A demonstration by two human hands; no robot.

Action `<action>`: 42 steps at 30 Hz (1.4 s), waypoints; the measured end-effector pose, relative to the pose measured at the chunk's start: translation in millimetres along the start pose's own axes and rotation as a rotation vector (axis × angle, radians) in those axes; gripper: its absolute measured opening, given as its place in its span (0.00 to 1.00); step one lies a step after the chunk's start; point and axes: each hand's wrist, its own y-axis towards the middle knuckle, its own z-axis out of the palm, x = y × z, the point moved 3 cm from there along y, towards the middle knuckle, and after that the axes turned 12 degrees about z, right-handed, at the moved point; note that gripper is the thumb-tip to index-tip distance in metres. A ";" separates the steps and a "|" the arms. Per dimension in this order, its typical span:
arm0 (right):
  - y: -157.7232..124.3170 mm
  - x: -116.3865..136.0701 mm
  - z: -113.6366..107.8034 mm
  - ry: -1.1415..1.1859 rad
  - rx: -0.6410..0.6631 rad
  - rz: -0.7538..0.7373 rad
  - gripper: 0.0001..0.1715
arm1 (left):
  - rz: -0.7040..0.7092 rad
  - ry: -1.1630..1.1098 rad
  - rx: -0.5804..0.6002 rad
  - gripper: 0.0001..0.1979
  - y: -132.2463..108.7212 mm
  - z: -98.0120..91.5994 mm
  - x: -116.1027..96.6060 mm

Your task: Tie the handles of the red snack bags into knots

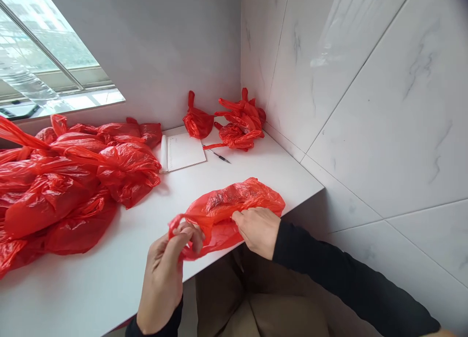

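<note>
A red plastic bag (234,196) lies on its side near the table's front edge, with something dark showing faintly through its film. My left hand (166,266) is closed around the bag's handle end, fingers curled through the loop. Against the bag's near side, my right hand (258,230) is closed on the film, its fingertips partly hidden in the folds. The bag's mouth is stretched between both hands. What the bag contains cannot be made out clearly.
Many filled red bags (73,181) are heaped at the left. Against the back stand a small tied bag (197,120) and a red bundle (243,122). A notepad (185,152) and a pen (221,157) lie on the white table (292,176). A tiled wall (365,108) borders the right.
</note>
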 end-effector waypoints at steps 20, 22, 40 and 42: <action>24.6 -22.8 9.0 0.134 0.131 0.089 0.13 | 0.031 0.446 -0.503 0.29 16.9 5.4 85.7; 24.1 -17.6 7.4 0.202 0.138 0.034 0.12 | 0.076 0.412 -0.551 0.20 14.0 2.7 89.3; 37.8 6.4 51.3 0.190 -0.212 -0.071 0.18 | 0.070 0.130 -0.473 0.10 4.1 -3.7 107.8; 36.3 7.9 54.0 0.222 -0.202 -0.101 0.20 | 0.059 0.136 -0.470 0.09 4.1 -2.3 107.9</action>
